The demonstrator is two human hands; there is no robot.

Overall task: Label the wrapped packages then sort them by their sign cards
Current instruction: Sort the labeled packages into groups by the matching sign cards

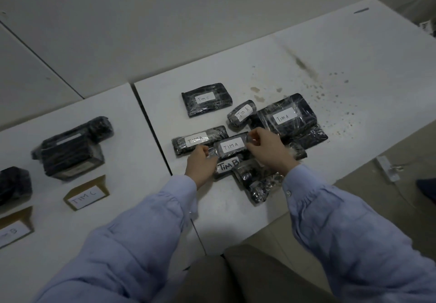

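Table (306, 71): four TIM A packages (283, 116); left hand (200, 163), right hand (269, 147) grip one.

The black oblong package (217, 150) near the table's front edge is wrapped in glossy, crinkled clear plastic film; its white paper label (230, 146) looks matt. The white table top (330, 95) is smooth and matt, with brown-speckled stains toward its right edge. The light-blue sleeves (141, 232) are soft cloth.
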